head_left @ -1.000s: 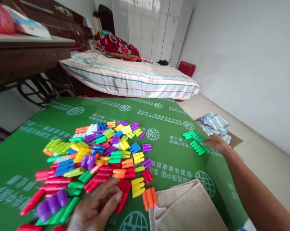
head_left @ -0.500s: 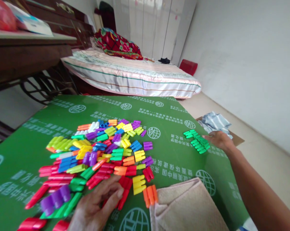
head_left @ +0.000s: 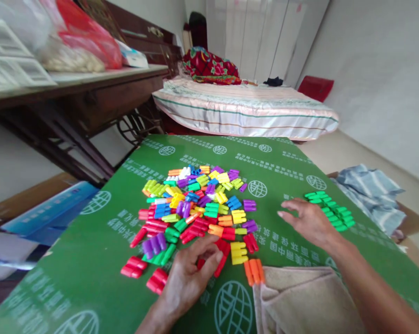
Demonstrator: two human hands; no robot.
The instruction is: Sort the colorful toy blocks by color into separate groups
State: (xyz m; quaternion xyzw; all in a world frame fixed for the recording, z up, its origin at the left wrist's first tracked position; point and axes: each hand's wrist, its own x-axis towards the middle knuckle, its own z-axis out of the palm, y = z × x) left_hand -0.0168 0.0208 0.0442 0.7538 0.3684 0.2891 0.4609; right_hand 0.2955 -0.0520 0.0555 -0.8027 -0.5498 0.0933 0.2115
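Colourful plastic building blocks (head_left: 199, 211), shaped like joined tubes, lie heaped on a green printed board (head_left: 275, 162). At the near side of the heap, my left hand (head_left: 192, 269) has its fingers loosely curled, with a gap between thumb and forefinger. Red blocks (head_left: 223, 260) lie beside and partly under those fingers; I see no firm grip on them. My right hand (head_left: 308, 220) hovers over the board with thumb and forefinger apart, holding nothing. Just beyond it, to the right, a separate group of green blocks (head_left: 331, 211) lies together.
A folded beige cloth (head_left: 303, 297) lies at the near edge, touching an orange block (head_left: 254, 271). Left stands a dark wooden table (head_left: 101, 93) with bags on it. A bed (head_left: 247, 106) is behind the board; striped cloth (head_left: 367, 192) lies in a box at right.
My right hand has come away from the green blocks, moving left towards the heap. My left hand stays beside the red blocks. The view has swung left.
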